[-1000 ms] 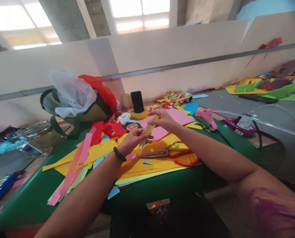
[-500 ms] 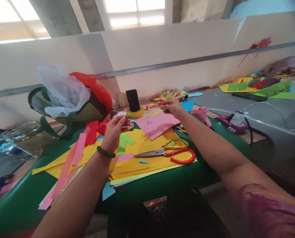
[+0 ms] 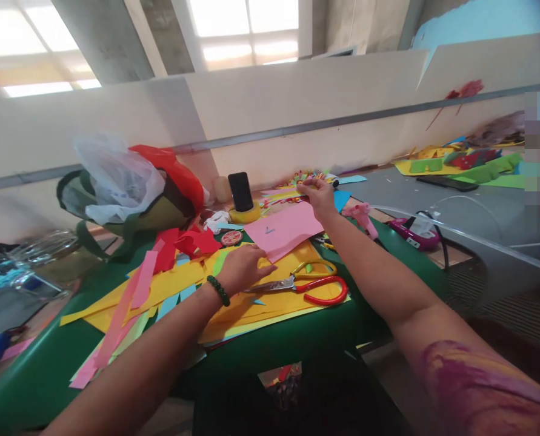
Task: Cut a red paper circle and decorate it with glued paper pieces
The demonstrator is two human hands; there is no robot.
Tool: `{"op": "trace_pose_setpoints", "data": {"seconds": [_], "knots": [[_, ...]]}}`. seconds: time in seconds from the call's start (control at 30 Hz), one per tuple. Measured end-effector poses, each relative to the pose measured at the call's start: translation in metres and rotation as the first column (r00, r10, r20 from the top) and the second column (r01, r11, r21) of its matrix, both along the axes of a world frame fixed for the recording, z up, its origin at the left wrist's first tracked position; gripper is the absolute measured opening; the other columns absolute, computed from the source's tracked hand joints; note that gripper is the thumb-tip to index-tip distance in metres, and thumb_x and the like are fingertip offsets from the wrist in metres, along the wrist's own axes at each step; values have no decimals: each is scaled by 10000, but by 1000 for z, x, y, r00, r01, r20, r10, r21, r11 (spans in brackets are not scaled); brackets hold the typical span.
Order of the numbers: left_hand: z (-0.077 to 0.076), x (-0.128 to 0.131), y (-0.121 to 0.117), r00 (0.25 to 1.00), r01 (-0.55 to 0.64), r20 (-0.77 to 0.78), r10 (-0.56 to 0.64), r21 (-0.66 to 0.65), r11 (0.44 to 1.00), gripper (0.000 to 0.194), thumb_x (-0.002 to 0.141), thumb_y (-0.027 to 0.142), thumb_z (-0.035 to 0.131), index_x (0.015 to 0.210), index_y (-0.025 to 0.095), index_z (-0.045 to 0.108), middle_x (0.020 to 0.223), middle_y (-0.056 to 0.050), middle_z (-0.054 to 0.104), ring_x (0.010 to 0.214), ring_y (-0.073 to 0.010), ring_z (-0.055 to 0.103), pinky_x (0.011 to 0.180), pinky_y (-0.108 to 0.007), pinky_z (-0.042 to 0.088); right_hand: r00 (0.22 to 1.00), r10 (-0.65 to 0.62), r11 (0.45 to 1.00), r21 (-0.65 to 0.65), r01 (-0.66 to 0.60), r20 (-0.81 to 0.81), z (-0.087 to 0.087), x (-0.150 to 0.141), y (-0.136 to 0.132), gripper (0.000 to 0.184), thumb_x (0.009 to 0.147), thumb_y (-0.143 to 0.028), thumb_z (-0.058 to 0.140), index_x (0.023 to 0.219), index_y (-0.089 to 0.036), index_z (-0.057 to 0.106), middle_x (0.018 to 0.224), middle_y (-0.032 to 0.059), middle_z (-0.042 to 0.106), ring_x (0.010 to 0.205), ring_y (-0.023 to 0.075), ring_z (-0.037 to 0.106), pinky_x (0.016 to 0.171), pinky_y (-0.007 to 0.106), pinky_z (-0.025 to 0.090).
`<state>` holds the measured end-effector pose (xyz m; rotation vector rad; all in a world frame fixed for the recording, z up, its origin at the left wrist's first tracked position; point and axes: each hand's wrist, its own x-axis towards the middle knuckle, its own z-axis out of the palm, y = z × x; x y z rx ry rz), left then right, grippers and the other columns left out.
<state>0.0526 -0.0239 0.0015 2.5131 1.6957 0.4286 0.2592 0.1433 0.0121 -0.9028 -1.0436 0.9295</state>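
My left hand [image 3: 246,266], with a green bead bracelet at the wrist, is over the yellow felt sheets [image 3: 233,318]. Its fingers reach right, thumb apart, beside the blades of the scissors [image 3: 288,283], which have one yellow and one red handle loop. Green paper pieces [image 3: 219,260] are partly covered by this hand. A pink sheet [image 3: 285,230] lies just beyond, with a tiny blue-grey scrap on it. My right hand [image 3: 319,195] is raised past that sheet, fingertips pinched in front of a pile of colourful strips [image 3: 303,177]; what they hold is too small to make out.
A phone [image 3: 241,191] stands on a yellow tape roll [image 3: 245,213]. Nearby are a round red-and-white disc [image 3: 231,238] and red felt pieces [image 3: 197,242]. A bag [image 3: 174,209] stands at the left back. A pink glue gun [image 3: 361,217] and purple box [image 3: 414,235] lie right.
My left hand has come from beside the round disc, moving right and nearer, to the scissors' blades. The disc now shows fully. My right hand stays near the strip pile, still pinched.
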Motion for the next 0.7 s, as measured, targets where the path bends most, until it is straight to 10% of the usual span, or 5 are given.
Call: {"op": "trace_pose_setpoints", "data": {"seconds": [0.37, 0.7], "knots": [[-5, 68, 37, 978, -6, -206, 13, 33, 999, 159, 783, 74, 543, 855, 132, 672, 789, -124, 690, 830, -262, 674, 733, -331, 450, 994, -43, 989, 134, 57, -104, 8, 0, 1, 336, 598, -349, 779, 786, -200, 543, 724, -50, 576, 667, 100, 603, 618, 218, 534], [41, 6, 24, 967, 19, -256, -6, 46, 999, 299, 770, 31, 451, 798, 179, 709, 762, -134, 700, 809, -291, 680, 772, -376, 475, 988, -15, 994, 107, 32, -156, 15, 6, -1, 243, 665, -254, 755, 783, -194, 551, 714, -42, 600, 687, 103, 637, 612, 200, 551]]}}
